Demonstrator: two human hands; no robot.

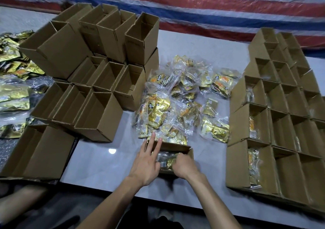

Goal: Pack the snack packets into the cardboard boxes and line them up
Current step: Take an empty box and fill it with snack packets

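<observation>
A small open cardboard box [177, 147] stands on the white table right in front of me. My left hand [147, 160] rests on its left rim with straight fingers. My right hand [183, 165] has its fingers curled on a bag of gold snack packets [167, 161] inside the box. Beyond the box lies a heap of clear bags of gold packets [182, 100]. Rows of boxes holding packets [253, 128] line the right side.
Stacked open cardboard boxes [98, 91] fill the left half of the table [100, 165]. More gold packets [14, 91] lie at the far left. A striped tarp [193, 3] hangs behind. A larger box [38, 154] sits at the near left.
</observation>
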